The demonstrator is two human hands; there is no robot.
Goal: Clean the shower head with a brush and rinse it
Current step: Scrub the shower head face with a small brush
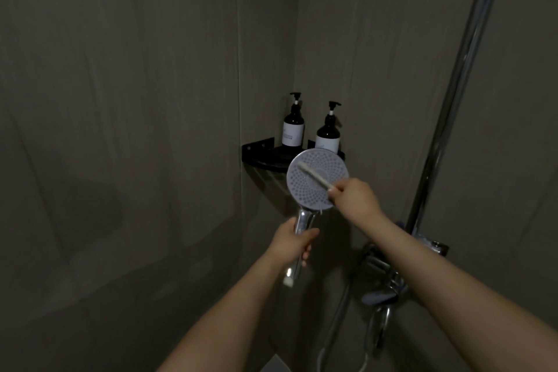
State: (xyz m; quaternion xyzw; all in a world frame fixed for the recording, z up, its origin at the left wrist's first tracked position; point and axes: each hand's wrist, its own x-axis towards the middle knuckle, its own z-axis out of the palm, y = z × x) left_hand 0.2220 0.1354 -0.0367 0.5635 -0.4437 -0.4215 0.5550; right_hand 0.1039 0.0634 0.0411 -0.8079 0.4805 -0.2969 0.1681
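Your left hand (294,243) is wrapped round the chrome handle of the shower head (317,180), fingers curled about it just below the round face; your right hand (354,198) pinches the near end of a slim white brush (314,175), whose far end lies slantwise across the perforated face, touching it up and to the left of centre. The shower head is held up in front of the corner of the stall, its face turned toward you, near and just in front of the black corner shelf (259,145) that carries two dark pump bottles (293,125); the chrome riser pole (453,100) and the mixer valve (386,275) stand to the right, with the hose (338,311) hanging below.

Judge the head as rigid and fairly light, though the hose will likely tug at the handle's lower end; the chrome looks smooth and is probably slippery once wet, so keep your grip on the handle where it is, close under the face, for the best control against the brush's push; the face is stiff plastic and should bear firm scrubbing. The brush is thin and looks light, likely a little springy along its length; holding it at the very end gives reach but little pressure, so you may want to take it nearer the bristles. Rinsing is not yet begun; no water shows.
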